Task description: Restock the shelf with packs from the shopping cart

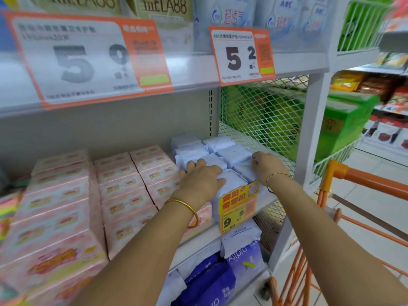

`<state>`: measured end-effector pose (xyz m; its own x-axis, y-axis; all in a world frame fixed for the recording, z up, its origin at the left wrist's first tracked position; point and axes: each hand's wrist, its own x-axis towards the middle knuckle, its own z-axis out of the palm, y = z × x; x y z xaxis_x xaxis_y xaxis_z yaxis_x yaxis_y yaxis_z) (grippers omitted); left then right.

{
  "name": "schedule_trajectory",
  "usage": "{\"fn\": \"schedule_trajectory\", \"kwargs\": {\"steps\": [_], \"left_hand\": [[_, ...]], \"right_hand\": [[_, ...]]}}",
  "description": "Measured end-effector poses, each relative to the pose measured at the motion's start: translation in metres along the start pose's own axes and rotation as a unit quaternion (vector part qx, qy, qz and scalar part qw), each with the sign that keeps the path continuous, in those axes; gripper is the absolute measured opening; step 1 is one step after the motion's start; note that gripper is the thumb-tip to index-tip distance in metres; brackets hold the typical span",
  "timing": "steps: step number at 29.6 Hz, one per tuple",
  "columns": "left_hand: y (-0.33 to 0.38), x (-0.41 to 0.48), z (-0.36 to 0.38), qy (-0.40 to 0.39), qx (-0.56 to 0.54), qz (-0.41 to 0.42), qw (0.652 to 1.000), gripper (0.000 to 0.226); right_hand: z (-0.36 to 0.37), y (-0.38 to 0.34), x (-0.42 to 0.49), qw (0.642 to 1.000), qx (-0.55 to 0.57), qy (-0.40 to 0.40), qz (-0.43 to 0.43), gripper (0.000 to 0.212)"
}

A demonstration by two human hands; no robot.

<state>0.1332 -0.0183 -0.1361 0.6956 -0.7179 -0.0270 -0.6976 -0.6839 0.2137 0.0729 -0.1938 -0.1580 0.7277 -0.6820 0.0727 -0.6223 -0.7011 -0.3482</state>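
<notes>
Now pressing the pale blue packs [234,153] from above: left hand [202,177] spread flat on them, right hand [268,167] flat on the right row.

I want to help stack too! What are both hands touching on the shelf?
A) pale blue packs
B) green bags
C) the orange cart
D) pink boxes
A: the left hand and the right hand both rest on top of the pale blue packs.
</notes>
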Motion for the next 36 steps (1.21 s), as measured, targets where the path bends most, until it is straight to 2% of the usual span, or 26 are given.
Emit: {"fn": "schedule_trajectory", "kwargs": {"steps": [7, 25, 29, 34, 36], "left_hand": [[0.0, -0.002, 0.003, 0.005, 0.004, 0.001, 1.0, 0.04], [-0.002, 0.004, 0.012, 0.027, 0.054, 0.028, 0.998, 0.04], [-0.001, 0.002, 0.009, 0.025, 0.056, 0.026, 0.998, 0.042], [0.001, -0.019, -0.007, 0.112, -0.042, 0.05, 0.992, 0.04], [0.002, -0.042, -0.017, 0.116, -0.161, 0.077, 0.977, 0.039]], "right_hand": [[0.003, -0.007, -0.007, 1.0, -0.025, 0.017, 0.006, 0.03], [0.001, -0.022, -0.007, 0.997, -0.067, 0.007, 0.048, 0.04], [-0.002, -0.024, -0.011, 0.994, -0.091, 0.034, 0.041, 0.045], [-0.014, -0.029, -0.02, 0.994, -0.019, 0.1, -0.05, 0.043], [-0.034, -0.03, -0.037, 0.984, 0.066, 0.144, -0.086, 0.039]]}}
